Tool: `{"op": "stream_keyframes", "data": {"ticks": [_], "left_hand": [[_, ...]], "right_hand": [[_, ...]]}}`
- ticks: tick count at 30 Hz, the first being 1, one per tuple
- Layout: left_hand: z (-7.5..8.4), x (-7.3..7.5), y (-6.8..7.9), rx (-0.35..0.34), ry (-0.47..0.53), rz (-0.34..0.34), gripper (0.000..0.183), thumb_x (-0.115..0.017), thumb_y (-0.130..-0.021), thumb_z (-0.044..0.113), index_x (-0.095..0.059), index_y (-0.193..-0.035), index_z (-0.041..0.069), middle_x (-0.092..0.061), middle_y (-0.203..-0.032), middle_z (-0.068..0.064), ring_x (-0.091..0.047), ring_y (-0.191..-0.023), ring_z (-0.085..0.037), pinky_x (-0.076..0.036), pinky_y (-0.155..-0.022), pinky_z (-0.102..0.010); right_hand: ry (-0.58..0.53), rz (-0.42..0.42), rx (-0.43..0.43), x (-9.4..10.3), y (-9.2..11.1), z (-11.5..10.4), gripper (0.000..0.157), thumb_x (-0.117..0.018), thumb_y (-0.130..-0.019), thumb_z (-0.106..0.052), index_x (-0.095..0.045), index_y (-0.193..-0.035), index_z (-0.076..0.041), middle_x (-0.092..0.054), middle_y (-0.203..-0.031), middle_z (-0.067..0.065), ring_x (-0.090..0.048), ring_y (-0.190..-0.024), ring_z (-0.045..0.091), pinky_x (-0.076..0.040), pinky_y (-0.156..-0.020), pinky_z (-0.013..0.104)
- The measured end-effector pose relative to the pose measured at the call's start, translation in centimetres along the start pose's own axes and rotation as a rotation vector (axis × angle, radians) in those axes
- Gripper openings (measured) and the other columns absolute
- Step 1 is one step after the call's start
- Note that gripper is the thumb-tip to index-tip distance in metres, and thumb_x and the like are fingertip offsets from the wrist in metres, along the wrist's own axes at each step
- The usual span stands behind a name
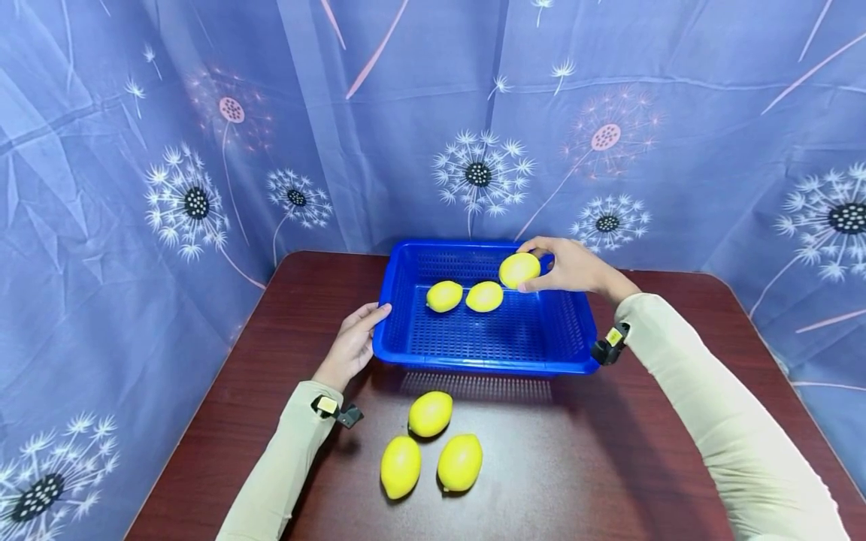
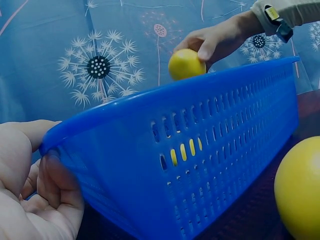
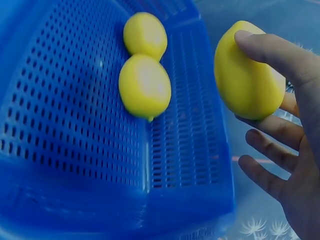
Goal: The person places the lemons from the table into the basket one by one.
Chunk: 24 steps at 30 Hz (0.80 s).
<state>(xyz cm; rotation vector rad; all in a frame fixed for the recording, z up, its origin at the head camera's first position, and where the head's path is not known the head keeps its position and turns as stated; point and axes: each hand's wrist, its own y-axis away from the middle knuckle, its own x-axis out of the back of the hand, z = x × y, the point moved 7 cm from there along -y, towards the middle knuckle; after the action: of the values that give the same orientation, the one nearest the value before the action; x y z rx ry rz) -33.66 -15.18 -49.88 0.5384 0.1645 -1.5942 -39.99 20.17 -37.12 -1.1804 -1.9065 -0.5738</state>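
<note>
A blue plastic basket point(image 1: 487, 367) with slotted walls stands on the table, two lemons point(image 1: 444, 297) lying side by side inside it toward the back. My left hand point(image 1: 353, 342) grips the basket's left rim, thumb on top and fingers curled underneath, as the left wrist view shows. Over the basket's back right part, my right hand point(image 1: 571, 267) pinches a lemon point(image 1: 519, 270) between thumb and fingers. In the right wrist view that held lemon point(image 3: 247, 75) is near the rim, apart from the two inside. Three more lemons point(image 1: 430, 414) rest on the table in front of the basket.
The dark reddish-brown table point(image 1: 575, 466) extends on both sides of the basket. A blue curtain point(image 1: 379, 150) with dandelion prints hangs close behind the table's back edge and along its left side.
</note>
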Motion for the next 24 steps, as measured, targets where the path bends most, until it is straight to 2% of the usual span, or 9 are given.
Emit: {"op": "stream_keyframes", "data": {"ticks": [2,6,9,16,24], "left_hand": [[0.0,0.0,0.0,0.001,0.002,-0.001,0.01,-0.062,-0.103,0.012,-0.065,-0.095,0.015,-0.071,-0.082,0.004,-0.066,-0.07,-0.006,-0.057,-0.061,-0.02],[-0.1,0.1,-0.1,0.004,0.009,-0.004,0.01,-0.062,-0.103,0.012,-0.065,-0.095,0.014,-0.07,-0.082,0.003,-0.066,-0.069,-0.006,-0.056,-0.06,-0.02],[-0.1,0.1,-0.1,0.003,0.008,-0.009,0.009,-0.062,-0.103,0.013,-0.065,-0.095,0.014,-0.07,-0.082,0.003,-0.066,-0.068,-0.006,-0.057,-0.061,-0.02],[0.0,0.1,-0.1,0.0,-0.011,-0.008,0.005,-0.062,-0.104,0.013,-0.063,-0.099,0.013,-0.07,-0.084,0.004,-0.066,-0.071,-0.007,-0.057,-0.062,-0.02],[0.0,0.2,-0.1,0.001,-0.022,-0.01,0.004,-0.063,-0.103,0.014,-0.064,-0.1,0.014,-0.07,-0.084,0.004,-0.066,-0.071,-0.006,-0.056,-0.061,-0.019]], "right_hand": [[0.033,-0.014,-0.006,-0.2,-0.4,0.3,0.062,-0.09,-0.077,-0.041,-0.063,-0.128,-0.018,-0.069,-0.117,0.009,-0.065,-0.09,0.025,-0.053,-0.079,0.043],[0.086,-0.04,0.005,-0.8,-1.1,0.8,0.065,-0.092,-0.074,-0.041,-0.064,-0.126,-0.014,-0.07,-0.115,0.011,-0.066,-0.092,0.028,-0.051,-0.076,0.041],[0.141,-0.06,0.02,-1.3,-1.6,1.1,0.066,-0.093,-0.072,-0.042,-0.065,-0.124,-0.012,-0.07,-0.114,0.013,-0.065,-0.1,0.032,-0.051,-0.079,0.044],[0.313,-0.084,0.03,-1.8,-2.3,1.5,0.066,-0.093,-0.069,-0.043,-0.066,-0.12,-0.011,-0.073,-0.109,0.013,-0.06,-0.106,0.035,-0.048,-0.093,0.054],[0.405,-0.135,-0.002,-2.5,-2.8,2.1,0.068,-0.093,-0.068,-0.045,-0.065,-0.121,-0.013,-0.072,-0.101,0.009,-0.06,-0.103,0.034,-0.05,-0.088,0.053]]}}
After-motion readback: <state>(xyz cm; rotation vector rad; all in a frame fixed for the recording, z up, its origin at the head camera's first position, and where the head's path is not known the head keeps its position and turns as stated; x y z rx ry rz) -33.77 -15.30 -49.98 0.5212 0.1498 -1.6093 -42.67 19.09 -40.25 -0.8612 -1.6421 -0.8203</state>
